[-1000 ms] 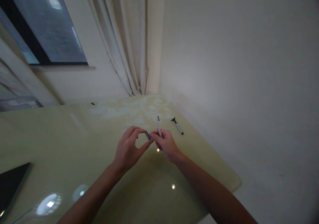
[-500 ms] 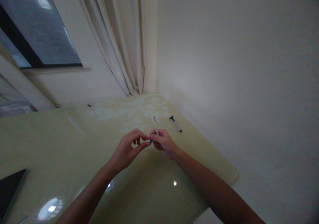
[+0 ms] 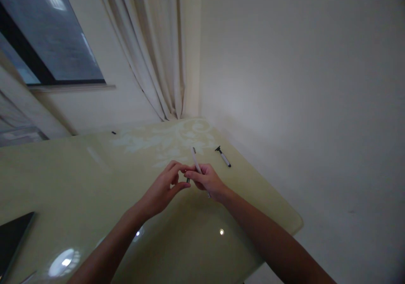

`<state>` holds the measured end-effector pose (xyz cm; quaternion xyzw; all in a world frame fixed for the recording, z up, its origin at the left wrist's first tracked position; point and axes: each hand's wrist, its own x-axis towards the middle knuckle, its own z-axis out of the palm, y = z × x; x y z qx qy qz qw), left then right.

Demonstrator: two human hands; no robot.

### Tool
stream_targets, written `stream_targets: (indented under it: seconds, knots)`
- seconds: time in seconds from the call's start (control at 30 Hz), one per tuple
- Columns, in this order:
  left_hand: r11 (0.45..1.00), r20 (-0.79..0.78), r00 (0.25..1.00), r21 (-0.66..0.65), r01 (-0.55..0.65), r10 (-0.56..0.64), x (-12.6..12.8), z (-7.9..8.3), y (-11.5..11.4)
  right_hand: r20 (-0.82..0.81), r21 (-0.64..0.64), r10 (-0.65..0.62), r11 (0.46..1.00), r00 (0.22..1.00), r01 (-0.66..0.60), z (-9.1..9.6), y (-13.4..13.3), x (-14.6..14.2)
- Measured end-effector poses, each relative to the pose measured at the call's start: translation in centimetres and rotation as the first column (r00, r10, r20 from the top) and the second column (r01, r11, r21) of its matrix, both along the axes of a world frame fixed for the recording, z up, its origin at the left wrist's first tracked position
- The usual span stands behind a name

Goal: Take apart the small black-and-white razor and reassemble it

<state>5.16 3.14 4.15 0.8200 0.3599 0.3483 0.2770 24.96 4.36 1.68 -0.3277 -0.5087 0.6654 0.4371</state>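
Note:
My right hand is closed around a thin white stick-like handle whose far end points away from me over the table. My left hand pinches a small dark piece between thumb and fingertips, right against my right hand's fingers. Both hands meet above the glossy pale-green table. The small piece is mostly hidden by fingers.
A razor with a black head and white handle lies on the table beyond my right hand, near the wall. A dark flat object sits at the table's left edge. Curtain and window stand behind the table.
The small dark piece in my left hand, clearly visible a second ago, has been brought tight against my right hand's fingers and is now mostly covered. The white handle tilted slightly left.

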Motion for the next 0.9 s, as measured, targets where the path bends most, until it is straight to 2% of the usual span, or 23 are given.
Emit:
stream_targets:
  seconds: [0.1, 0.17, 0.23, 0.3, 0.4, 0.47, 0.53, 0.67, 0.8, 0.9]
  knots:
    - [0.996, 0.071, 0.994, 0.005, -0.085, 0.085, -0.6, 0.3, 0.5, -0.022, 0.064, -0.06, 0.996, 0.998, 0.061, -0.2, 0.2, 0.1]
    - [0.991, 0.108, 0.985, -0.009, -0.131, 0.131, -1.2, 0.8, 0.7, 0.024, 0.172, -0.115, 0.979, 0.993, 0.109, -0.3, 0.3, 0.2]
    - [0.989, 0.118, 0.982, -0.035, -0.143, 0.147, -1.7, 1.4, 0.8, 0.111, 0.318, -0.18, 0.938, 0.977, 0.137, -0.3, 0.1, 0.3]
    - [0.989, 0.12, 0.983, -0.057, -0.134, 0.14, -2.0, 1.8, 0.8, 0.191, 0.466, -0.269, 0.871, 0.944, 0.154, -0.3, -0.1, 0.4]
    - [0.991, 0.143, 0.982, -0.069, -0.114, 0.123, -2.0, 2.0, 0.7, 0.256, 0.671, -0.418, 0.726, 0.871, 0.151, -0.2, -0.4, 0.4]
    - [0.99, 0.172, 0.977, -0.087, -0.115, 0.128, -1.9, 1.8, 0.8, 0.285, 0.762, -0.487, 0.637, 0.826, 0.113, -0.3, -0.6, 0.4]
    - [0.985, 0.202, 0.968, -0.122, -0.126, 0.149, -1.9, 1.6, 1.0, 0.32, 0.809, -0.523, 0.585, 0.79, 0.059, -0.4, -0.8, 0.4]
    - [0.976, 0.254, 0.951, -0.172, -0.133, 0.174, -2.1, 1.5, 1.3, 0.335, 0.839, -0.528, 0.545, 0.781, 0.009, -0.6, -1.0, 0.4]
    - [0.977, 0.247, 0.957, -0.184, -0.107, 0.151, -2.1, 1.4, 1.2, 0.295, 0.828, -0.568, 0.553, 0.768, 0.091, -0.6, -0.7, 0.5]
    - [0.975, 0.253, 0.954, -0.188, -0.116, 0.162, -2.0, 1.3, 1.2, 0.274, 0.819, -0.484, 0.57, 0.831, 0.062, -0.6, -0.6, 0.5]
